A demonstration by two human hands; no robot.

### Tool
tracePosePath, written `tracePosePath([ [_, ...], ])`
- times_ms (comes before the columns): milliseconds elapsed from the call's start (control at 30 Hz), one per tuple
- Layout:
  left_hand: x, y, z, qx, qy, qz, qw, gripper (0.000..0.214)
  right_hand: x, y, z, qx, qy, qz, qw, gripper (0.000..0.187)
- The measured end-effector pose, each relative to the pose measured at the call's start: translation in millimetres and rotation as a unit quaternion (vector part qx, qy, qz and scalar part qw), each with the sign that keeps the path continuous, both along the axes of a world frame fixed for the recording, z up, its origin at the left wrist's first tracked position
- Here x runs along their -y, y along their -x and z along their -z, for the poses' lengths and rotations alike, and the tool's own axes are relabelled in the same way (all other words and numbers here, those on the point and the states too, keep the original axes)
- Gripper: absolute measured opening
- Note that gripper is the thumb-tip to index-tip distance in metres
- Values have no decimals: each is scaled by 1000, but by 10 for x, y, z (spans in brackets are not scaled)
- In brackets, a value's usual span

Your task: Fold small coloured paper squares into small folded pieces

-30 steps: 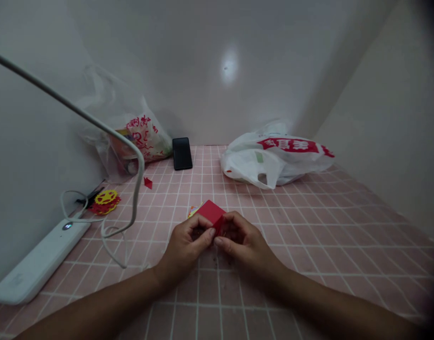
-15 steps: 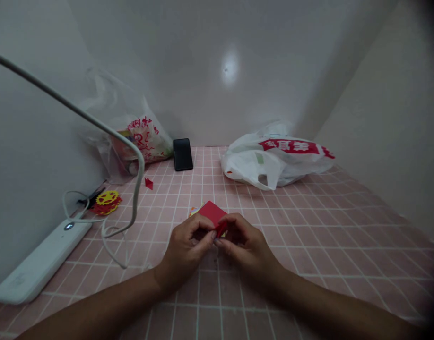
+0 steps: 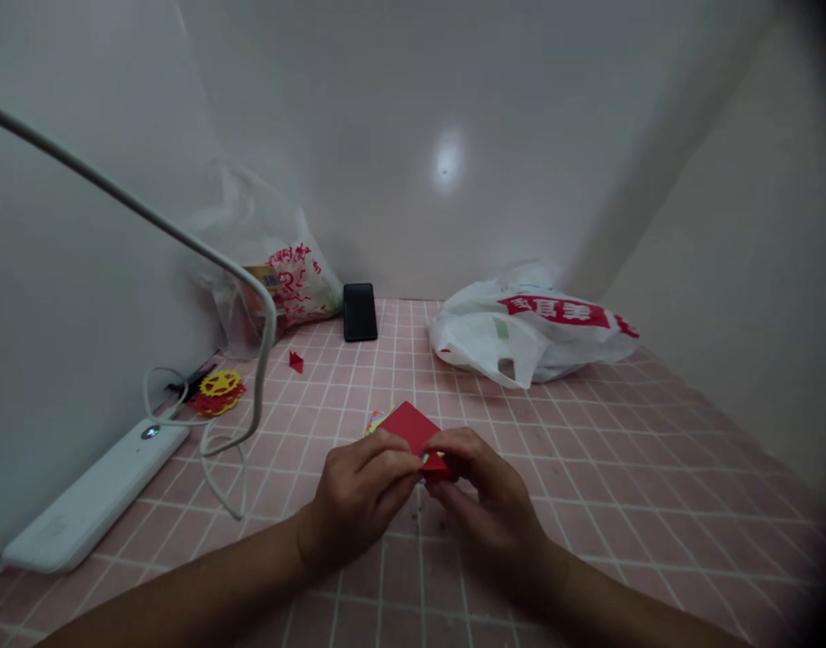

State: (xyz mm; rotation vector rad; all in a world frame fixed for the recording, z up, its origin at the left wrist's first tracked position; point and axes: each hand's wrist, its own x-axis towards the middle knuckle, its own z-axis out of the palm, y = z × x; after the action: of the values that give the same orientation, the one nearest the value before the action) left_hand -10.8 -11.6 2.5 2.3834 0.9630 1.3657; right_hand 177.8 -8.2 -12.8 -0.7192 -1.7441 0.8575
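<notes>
A small folded red paper is between my two hands, low over the table. My right hand grips its right side, with the thumb below and fingers above. At its left edge my left hand is closed in a pinch, its fingertips partly covering the paper. Just beyond the fingers lies a flat red paper square, one corner pointing away from me. A colourful patterned sheet peeks out from under its left side. Farther off to the left rests a small folded red paper piece.
A white power bank with a pale cable lies at the left. Near it are yellow and red gear-shaped cutouts. A black phone and two plastic bags rest on the pink tiled surface by the wall.
The view has shifted, so the scene sits slightly lower and to the right. My left fingers have closed over the folded paper's left edge, and my right hand has turned it somewhat.
</notes>
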Motion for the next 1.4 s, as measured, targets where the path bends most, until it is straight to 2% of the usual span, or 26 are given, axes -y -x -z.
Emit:
tracePosePath([
  [167, 7, 11, -19, -22, -36, 0, 999, 17, 24, -4, -59, 1, -70, 3, 998, 33],
  [367, -20, -4, -50, 19, -99, 35, 994, 13, 29, -24, -62, 4, -118, -15, 993, 38],
  [600, -25, -8, -64, 36, -97, 54, 993, 11, 23, -42, -55, 12, -141, -24, 990, 41],
  [833, -36, -32, -30, 63, -39, 74, 994, 18, 21, -32, -92, 39, -153, -27, 987, 34],
  [1000, -40, -44, 29, 108, 70, 61, 990, 15, 1, -22, -76, 44, -156, -19, 987, 29],
  [1233, -19, -53, 114, 160, 182, 76, 967, 6, -1, 10, -15, 88, -226, 40, 969, 32],
  [1400, 0, -72, 79, 195, 217, 82, 953, 5, 9, -8, 12, 120, -301, 100, 941, 39],
])
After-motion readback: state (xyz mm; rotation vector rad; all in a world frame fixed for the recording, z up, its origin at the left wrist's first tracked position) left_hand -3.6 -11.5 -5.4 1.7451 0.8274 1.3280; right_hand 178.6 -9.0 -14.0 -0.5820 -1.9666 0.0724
